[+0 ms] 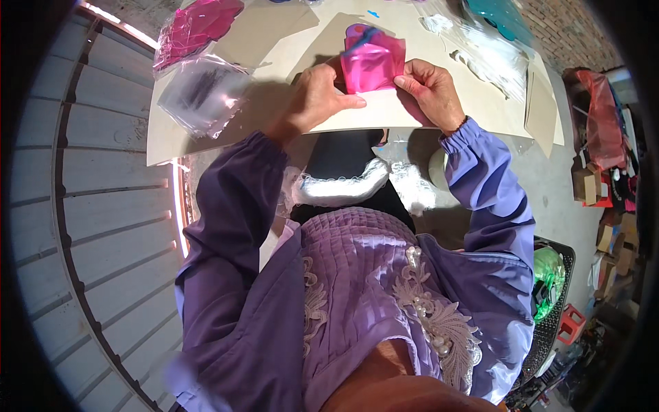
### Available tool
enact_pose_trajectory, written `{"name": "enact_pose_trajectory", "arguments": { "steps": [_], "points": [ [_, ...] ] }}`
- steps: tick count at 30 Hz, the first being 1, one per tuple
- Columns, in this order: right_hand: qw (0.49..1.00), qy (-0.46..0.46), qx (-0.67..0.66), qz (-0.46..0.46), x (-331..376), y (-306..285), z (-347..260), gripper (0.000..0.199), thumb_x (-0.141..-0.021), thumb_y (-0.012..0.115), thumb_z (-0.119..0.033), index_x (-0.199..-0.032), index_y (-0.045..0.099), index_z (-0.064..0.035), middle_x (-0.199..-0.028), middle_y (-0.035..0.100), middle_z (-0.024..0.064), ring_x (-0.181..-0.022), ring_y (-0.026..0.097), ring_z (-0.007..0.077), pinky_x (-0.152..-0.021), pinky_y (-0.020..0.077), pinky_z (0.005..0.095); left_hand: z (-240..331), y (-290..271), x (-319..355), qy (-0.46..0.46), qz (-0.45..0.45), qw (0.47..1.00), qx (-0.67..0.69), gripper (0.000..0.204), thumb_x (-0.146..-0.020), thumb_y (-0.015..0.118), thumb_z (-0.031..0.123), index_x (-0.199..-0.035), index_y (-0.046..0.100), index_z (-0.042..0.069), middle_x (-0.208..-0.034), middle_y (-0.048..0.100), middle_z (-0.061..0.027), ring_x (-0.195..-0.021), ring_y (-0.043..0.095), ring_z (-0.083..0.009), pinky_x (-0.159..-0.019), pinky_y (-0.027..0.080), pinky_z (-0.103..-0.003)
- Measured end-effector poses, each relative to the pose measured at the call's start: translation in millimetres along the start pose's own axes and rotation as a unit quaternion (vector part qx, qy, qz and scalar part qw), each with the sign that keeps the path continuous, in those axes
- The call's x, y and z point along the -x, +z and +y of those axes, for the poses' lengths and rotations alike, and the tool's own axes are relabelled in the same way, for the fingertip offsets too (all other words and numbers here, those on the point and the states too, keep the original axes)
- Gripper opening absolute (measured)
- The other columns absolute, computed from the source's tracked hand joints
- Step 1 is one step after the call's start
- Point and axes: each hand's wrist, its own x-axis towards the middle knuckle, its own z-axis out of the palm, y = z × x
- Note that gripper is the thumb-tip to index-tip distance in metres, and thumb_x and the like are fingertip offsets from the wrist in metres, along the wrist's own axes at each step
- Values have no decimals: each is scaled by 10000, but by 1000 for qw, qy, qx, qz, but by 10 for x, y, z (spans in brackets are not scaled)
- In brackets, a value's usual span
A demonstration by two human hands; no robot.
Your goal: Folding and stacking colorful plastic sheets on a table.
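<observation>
A bright pink, shiny, see-through pouch [374,67] stands tilted up at the middle of the table, with a dark teal strip and a purple-orange patch at its top. My right hand [436,90] pinches its lower right corner between thumb and fingers. At the lower left edge, my left hand [317,101] holds the pouch, its thumb stretched along the bottom and its other fingers partly hidden behind. Whether the pouch is film or cloth I cannot tell.
Clear plastic bags [206,96] and pink packets [199,31] lie at the table's left. White stringy bundles [487,62], a teal packet [501,19] and grey cardboard [541,110] are on the right. White thread lies across my lap. A black crate [552,302] stands at my right.
</observation>
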Motion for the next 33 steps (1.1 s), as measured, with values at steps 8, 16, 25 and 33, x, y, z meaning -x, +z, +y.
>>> {"name": "enact_pose_trajectory", "arguments": {
  "steps": [8, 16, 25, 33],
  "points": [
    [999, -2, -29, -43, 87, -45, 74, 134, -845, 625, 86, -951, 668, 16, -896, 652, 32, -826, 589, 95, -750, 481, 238, -282, 161, -8, 107, 20, 992, 68, 210, -725, 737, 40, -926, 730, 99, -894, 707, -79, -840, 686, -216, -755, 536, -302],
    [953, -180, 242, -40, 141, 34, -45, 274, -765, 661, 82, -1022, 702, -3, -1066, 668, 123, -1037, 623, 238, -945, 477, 309, -326, 207, 10, 216, 3, 974, 71, 195, -765, 640, -131, -903, 715, -17, -939, 633, -84, -901, 641, -178, -786, 526, -243],
    [946, -212, 235, -72, 130, 12, -14, 315, -753, 688, -11, -1067, 705, -16, -1091, 688, 143, -1097, 614, 287, -968, 473, 351, -114, 105, 133, 240, 15, 971, -6, 271, -769, 596, -35, -1029, 649, 20, -943, 600, -117, -911, 628, -276, -761, 527, -313],
    [953, -175, 233, -77, 134, 3, 10, 331, -744, 672, 15, -1071, 705, -27, -1099, 690, 139, -1106, 617, 292, -981, 468, 360, -9, 60, 255, 243, 5, 964, -104, 222, -754, 588, -53, -967, 609, 4, -932, 549, -121, -903, 611, -294, -744, 511, -359]
  ]
}}
